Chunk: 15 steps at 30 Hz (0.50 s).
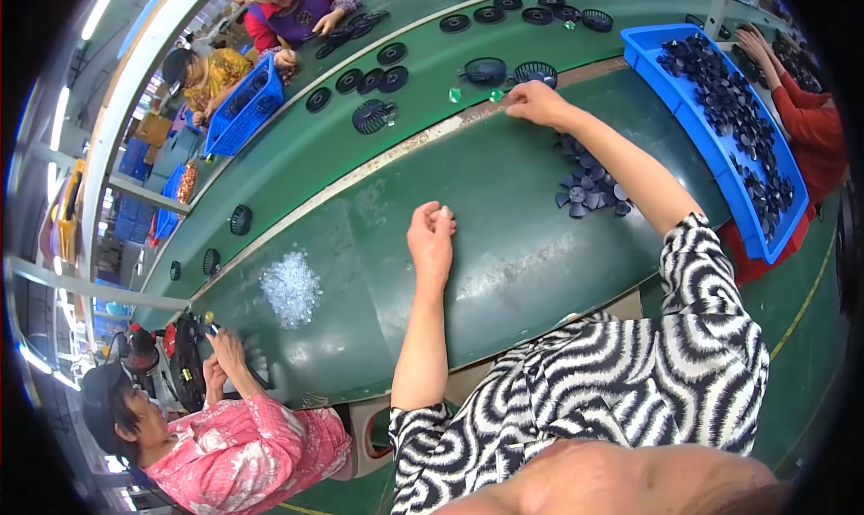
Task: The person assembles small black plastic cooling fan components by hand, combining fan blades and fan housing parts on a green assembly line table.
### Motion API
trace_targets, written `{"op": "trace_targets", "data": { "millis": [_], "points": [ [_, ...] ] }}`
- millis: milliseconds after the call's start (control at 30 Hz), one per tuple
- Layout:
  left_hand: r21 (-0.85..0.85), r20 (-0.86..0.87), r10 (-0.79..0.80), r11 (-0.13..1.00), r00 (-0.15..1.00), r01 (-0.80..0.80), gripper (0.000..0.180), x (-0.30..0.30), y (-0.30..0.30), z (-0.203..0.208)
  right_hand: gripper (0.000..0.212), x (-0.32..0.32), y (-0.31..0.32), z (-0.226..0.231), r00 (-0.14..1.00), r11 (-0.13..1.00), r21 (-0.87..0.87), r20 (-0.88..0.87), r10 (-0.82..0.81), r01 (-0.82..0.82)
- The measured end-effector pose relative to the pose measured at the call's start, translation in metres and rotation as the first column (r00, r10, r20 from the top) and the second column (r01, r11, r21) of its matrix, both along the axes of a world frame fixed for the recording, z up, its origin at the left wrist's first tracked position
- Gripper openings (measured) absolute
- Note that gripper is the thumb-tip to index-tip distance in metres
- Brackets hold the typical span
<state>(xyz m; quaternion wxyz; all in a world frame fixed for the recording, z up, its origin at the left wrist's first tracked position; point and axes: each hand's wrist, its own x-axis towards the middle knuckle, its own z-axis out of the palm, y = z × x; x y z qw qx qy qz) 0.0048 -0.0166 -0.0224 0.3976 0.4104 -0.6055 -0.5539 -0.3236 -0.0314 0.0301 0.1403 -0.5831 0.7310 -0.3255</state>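
Note:
My left hand point(431, 234) hovers above the green worktable with its fingers curled in. Something pale shows by its fingertips, too small to name. My right hand point(540, 105) reaches across to the table's far edge, beside the conveyor belt, fingers drawn together. Whatever they hold is hidden. Close to those fingers lies a small bright green piece point(496, 96), and just beyond is a black round fan grille point(536, 72). Under my right forearm sits a heap of dark small fan blades point(589, 194). Small clear plastic pieces point(291, 288) lie piled on the table's left part.
A blue tray point(771, 249) of dark fan blades stands at the right. Black round parts point(392, 79) rest along the green conveyor belt point(297, 159). Co-workers sit around: one in pink point(243, 452) at left, one in red point(814, 137) at right, two across the belt.

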Motion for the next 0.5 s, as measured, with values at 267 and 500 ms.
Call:
{"op": "trace_targets", "data": {
  "millis": [267,500],
  "points": [
    [-0.019,0.082,-0.022,1.0,0.996,0.024,0.029,0.0,-0.004,-0.003,0.049,-0.039,0.024,0.02,0.994,0.989,0.119,0.057,-0.089,0.082],
    [-0.008,0.136,-0.034,0.999,0.99,0.036,0.025,-0.007,-0.007,0.003,0.04,0.005,0.089,0.014,0.866,0.946,0.311,-0.442,0.234,-0.097]
  ]
}}
